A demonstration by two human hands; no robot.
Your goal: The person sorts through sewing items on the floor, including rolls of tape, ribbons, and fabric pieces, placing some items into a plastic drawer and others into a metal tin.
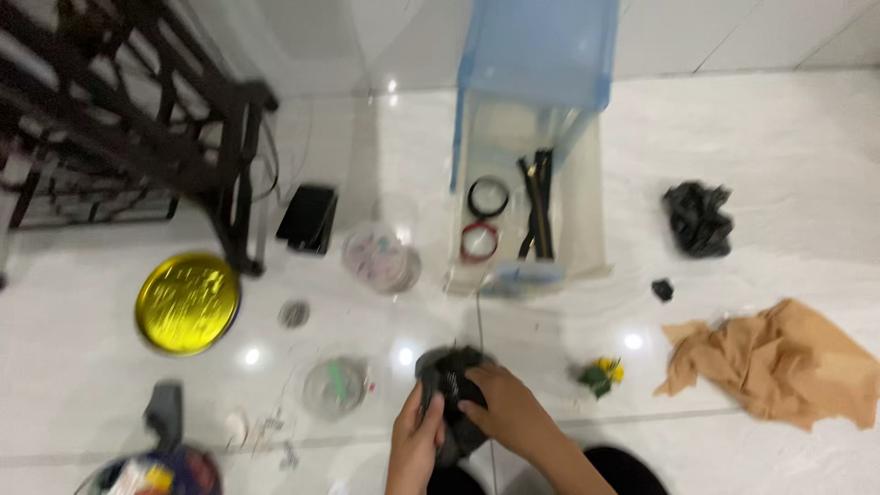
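Note:
Both my hands grip a dark, bundled object (449,367) low in the middle of the view, just above a white tiled floor. My left hand (415,438) clasps its lower left side. My right hand (507,408) wraps over its right side and top. The picture is blurred, so I cannot tell what the dark bundle is made of. A thin cord (480,321) runs up from it toward an open drawer (587,229).
The drawer of a blue plastic cabinet (541,46) holds black and red rings and dark straps. A round gold lid (187,303), a black phone (307,217), clear round containers (380,259), a black bag (698,218), tan cloth (779,362) and a dark wooden frame (137,119) lie around.

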